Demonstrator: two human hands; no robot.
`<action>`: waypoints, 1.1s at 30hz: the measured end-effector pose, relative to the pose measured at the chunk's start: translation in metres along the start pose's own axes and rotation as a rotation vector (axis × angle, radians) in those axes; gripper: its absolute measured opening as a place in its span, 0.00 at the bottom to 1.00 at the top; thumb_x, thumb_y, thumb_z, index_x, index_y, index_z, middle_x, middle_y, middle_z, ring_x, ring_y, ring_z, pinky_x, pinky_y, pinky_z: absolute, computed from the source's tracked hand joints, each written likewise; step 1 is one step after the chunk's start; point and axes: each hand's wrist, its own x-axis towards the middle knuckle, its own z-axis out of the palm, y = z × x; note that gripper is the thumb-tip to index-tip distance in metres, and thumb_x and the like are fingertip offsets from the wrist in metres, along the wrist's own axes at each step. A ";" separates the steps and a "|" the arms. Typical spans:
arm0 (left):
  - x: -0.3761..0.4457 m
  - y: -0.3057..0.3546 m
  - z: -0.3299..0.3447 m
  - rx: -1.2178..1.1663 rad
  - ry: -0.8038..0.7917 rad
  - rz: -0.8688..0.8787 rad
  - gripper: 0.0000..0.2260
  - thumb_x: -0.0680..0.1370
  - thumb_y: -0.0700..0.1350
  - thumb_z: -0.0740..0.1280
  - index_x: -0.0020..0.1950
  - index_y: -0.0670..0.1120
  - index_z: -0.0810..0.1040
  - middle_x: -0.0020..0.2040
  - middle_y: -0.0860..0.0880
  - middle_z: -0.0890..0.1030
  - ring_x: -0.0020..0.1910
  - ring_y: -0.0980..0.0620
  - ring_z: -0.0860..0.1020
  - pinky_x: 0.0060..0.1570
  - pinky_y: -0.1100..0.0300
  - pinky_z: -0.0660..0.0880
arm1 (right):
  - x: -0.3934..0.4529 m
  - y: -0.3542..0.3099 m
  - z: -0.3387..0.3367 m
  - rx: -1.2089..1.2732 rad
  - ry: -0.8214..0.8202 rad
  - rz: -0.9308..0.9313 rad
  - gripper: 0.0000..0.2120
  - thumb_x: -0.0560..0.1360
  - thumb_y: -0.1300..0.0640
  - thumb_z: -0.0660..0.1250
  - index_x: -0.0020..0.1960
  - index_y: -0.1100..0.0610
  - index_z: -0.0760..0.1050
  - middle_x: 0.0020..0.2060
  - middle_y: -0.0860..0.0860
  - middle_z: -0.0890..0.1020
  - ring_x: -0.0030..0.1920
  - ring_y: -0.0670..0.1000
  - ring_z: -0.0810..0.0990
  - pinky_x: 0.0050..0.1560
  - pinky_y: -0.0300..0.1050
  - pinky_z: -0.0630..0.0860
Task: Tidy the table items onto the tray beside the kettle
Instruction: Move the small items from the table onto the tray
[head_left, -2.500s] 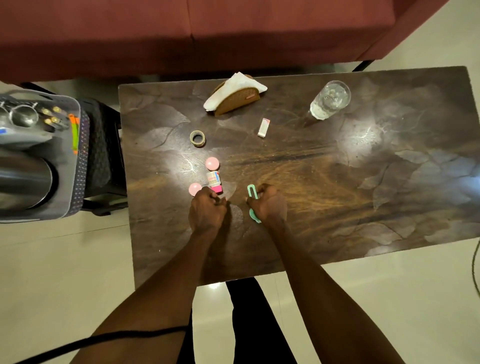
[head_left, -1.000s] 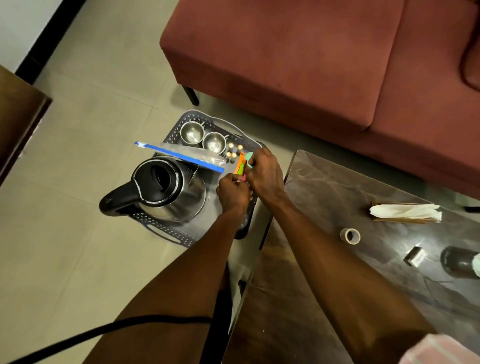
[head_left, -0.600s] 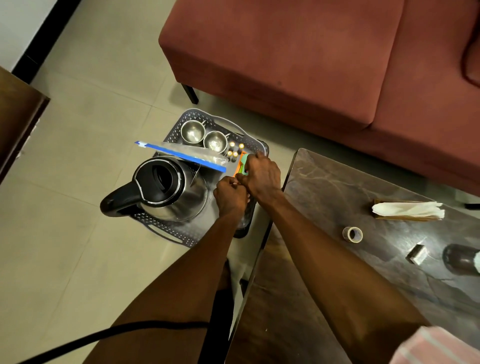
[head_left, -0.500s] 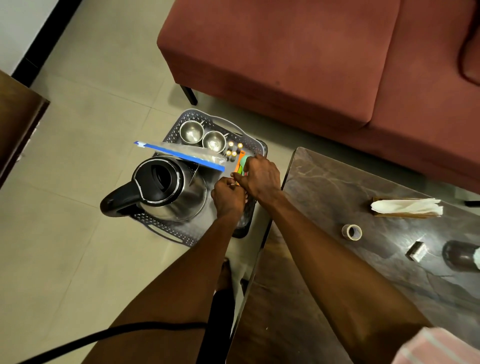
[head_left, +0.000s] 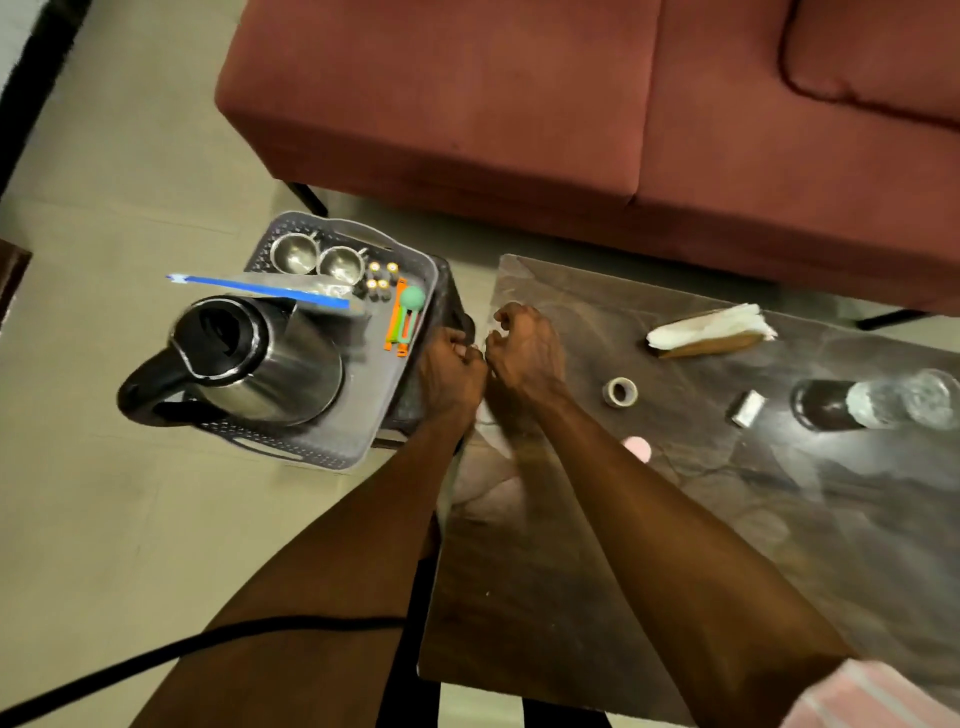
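A grey plastic tray (head_left: 363, 431) sits on a dark stool left of the table, with a steel kettle (head_left: 254, 358) on it. A green round-headed item (head_left: 412, 299) lies in the tray's right side on top of orange and green sticks (head_left: 397, 332). My left hand (head_left: 449, 376) is a curled fist at the tray's right rim; nothing shows in it. My right hand (head_left: 525, 347) hovers over the table's left corner, fingers loosely curled and holding nothing. A tape roll (head_left: 620, 392), a pink cap (head_left: 639, 448) and a small white box (head_left: 748, 408) lie on the dark table (head_left: 571, 597).
Two steel cups (head_left: 317, 257), small batteries (head_left: 381, 283) and a blue-edged clear bag (head_left: 270, 286) share the tray. A napkin holder (head_left: 711, 332) and a glass of water (head_left: 904, 400) stand on the table. A red sofa (head_left: 519, 104) runs behind. A black cable (head_left: 156, 660) crosses my left arm.
The green item has left my right hand and now lies in the tray. Both hands have drawn back from over the tray toward the table's corner.
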 end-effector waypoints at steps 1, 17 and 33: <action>-0.010 0.003 0.010 0.021 -0.040 0.019 0.11 0.74 0.37 0.66 0.56 0.40 0.77 0.53 0.40 0.81 0.55 0.42 0.78 0.54 0.56 0.73 | -0.008 0.014 -0.008 0.004 0.015 0.019 0.16 0.77 0.55 0.66 0.64 0.55 0.76 0.60 0.54 0.80 0.60 0.56 0.78 0.62 0.54 0.76; -0.145 0.011 0.140 0.257 -0.274 0.181 0.14 0.72 0.39 0.68 0.58 0.42 0.76 0.56 0.43 0.79 0.55 0.43 0.78 0.52 0.55 0.72 | -0.121 0.217 -0.099 -0.042 0.060 0.289 0.22 0.74 0.56 0.67 0.68 0.56 0.73 0.65 0.57 0.76 0.66 0.60 0.73 0.66 0.52 0.70; -0.173 -0.047 0.131 0.593 -0.219 0.118 0.24 0.67 0.52 0.76 0.60 0.46 0.75 0.60 0.44 0.74 0.61 0.39 0.74 0.57 0.46 0.74 | -0.167 0.224 -0.049 0.054 -0.081 0.293 0.24 0.69 0.37 0.73 0.55 0.53 0.76 0.52 0.52 0.83 0.54 0.57 0.81 0.57 0.53 0.77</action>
